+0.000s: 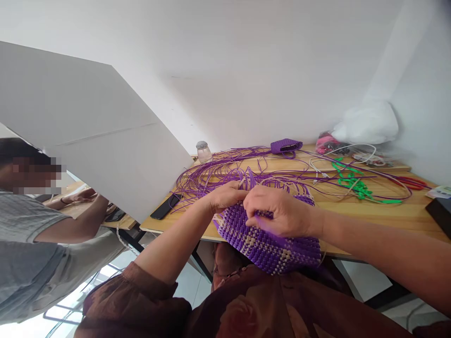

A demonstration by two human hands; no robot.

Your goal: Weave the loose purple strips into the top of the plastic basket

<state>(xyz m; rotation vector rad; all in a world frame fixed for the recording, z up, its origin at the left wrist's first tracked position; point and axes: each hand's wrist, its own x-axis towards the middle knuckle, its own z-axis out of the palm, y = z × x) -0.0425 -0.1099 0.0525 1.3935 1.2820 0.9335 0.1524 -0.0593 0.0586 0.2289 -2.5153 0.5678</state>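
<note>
A half-woven purple and cream basket (268, 246) rests on my lap against the front edge of the wooden table (387, 213). My left hand (225, 195) is closed on the basket's upper rim among loose purple strips (218, 173). My right hand (278, 211) lies over the top of the basket, fingers curled and pinching a purple strip against the weave. The strips fan out from the basket across the table.
A black phone (165, 206) lies at the table's left corner. At the back stand a small jar (203, 151), a small purple woven bag (286, 146) and a white plastic bag (366, 123). Green cord (352, 183) lies right. Another person's arm (75, 223) rests at a neighbouring table.
</note>
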